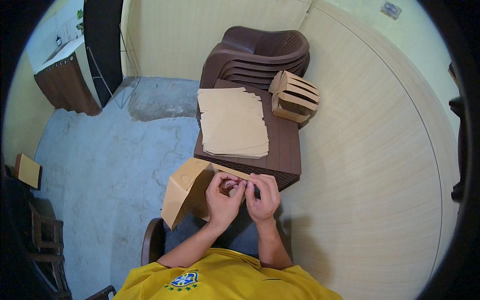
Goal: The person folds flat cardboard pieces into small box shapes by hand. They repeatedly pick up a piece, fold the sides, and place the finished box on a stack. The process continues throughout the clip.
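Note:
Over my lap, a partly folded brown cardboard box (186, 186) is tilted, with a narrow strip of it reaching right to my fingertips. My left hand (223, 201) curls at the strip's near side, thumb and fingers pinched together. Close beside it, my right hand (263, 199) grips the strip's right end between thumb and fingers. The fingertips of both hands almost meet, and the exact fold between them is hidden. Just beyond lies a stack of flat die-cut cardboard sheets (233, 122) on a brown slatted table (285, 150).
Folded cardboard boxes (295, 97) sit at the table's right edge. Stacked brown plastic chairs (260, 57) stand behind it. A pale wood-panel wall (370, 160) runs along the right. Far left is a counter with a brown curtain (69, 85); dark wooden furniture (47, 230) stands nearer.

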The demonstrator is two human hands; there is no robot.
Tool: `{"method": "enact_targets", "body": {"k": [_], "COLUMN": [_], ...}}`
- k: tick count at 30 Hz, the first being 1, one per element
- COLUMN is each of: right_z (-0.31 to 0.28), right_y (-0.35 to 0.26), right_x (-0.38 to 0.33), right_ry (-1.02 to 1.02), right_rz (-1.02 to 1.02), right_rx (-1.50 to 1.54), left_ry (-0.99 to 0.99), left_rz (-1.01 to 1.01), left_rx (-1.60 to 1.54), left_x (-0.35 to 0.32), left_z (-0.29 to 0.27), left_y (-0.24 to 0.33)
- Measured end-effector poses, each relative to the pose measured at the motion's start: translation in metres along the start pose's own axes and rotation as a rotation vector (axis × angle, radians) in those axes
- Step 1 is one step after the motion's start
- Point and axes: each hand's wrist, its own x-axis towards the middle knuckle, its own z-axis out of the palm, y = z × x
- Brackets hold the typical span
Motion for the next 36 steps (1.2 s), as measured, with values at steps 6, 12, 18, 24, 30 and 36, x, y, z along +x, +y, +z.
{"method": "enact_targets", "body": {"k": [6,12,18,24,30,36], "right_z": [0.008,0.007,0.006,0.014,-0.013,-0.015], "right_y": [-0.006,-0.009,-0.004,-0.010,0.019,0.033], "right_x": [-0.001,-0.010,-0.006,-0.011,-0.006,-0.012], "right_ry": [0.017,0.039,0.005,0.053,-0.243,-0.142], "right_rz": [-0.051,0.118,0.001,0.240,0.183,0.224], "right_rx": [0.042,0.232,0.282,0.439,0.148,0.163], "left_ry": [0.037,-0.003,0.068,-0.033,-0.090,-0.191], "left_rz": [0.014,-0.159,-0.181,-0.272,-0.304,-0.486], "left_rx": [0.065,-0.145,-0.328,-0.442,-0.651,-0.801], "left_x": [0.003,-0.012,-0.005,0.001,0.004,0.003], "left_z": [-0.009,-0.013,-0.007,-0.013,-0.013,-0.015], "left_y": [-0.003,0.006,0.019,0.025,0.032,0.030]}}
